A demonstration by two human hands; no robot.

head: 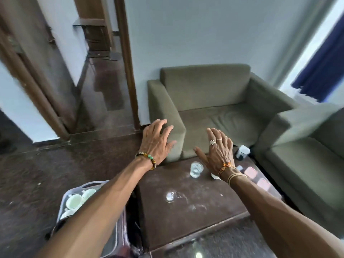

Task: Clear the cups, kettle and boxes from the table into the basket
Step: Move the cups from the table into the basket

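Note:
A low dark brown table point(188, 216) stands in front of me. On it are a clear glass point(196, 169) near the far edge, a second clear glass point(170, 196) nearer the middle, a dark jar with a white lid point(243, 152) at the far right corner, and two pink boxes point(250, 173) point(263, 184) along the right edge. My left hand point(157, 140) hovers open past the table's far left corner. My right hand point(217, 149) hovers open above the far edge, hiding part of a small white object point(215, 176). A grey basket point(93, 185) holding white cups point(74, 201) sits on the floor at the left, partly under my left forearm.
An olive-green armchair point(214, 101) stands just behind the table, a second one point(307, 146) to its right. A doorway with a brown frame point(128, 71) opens at the left. The floor is dark polished stone. A blue curtain point(322, 66) hangs at the upper right.

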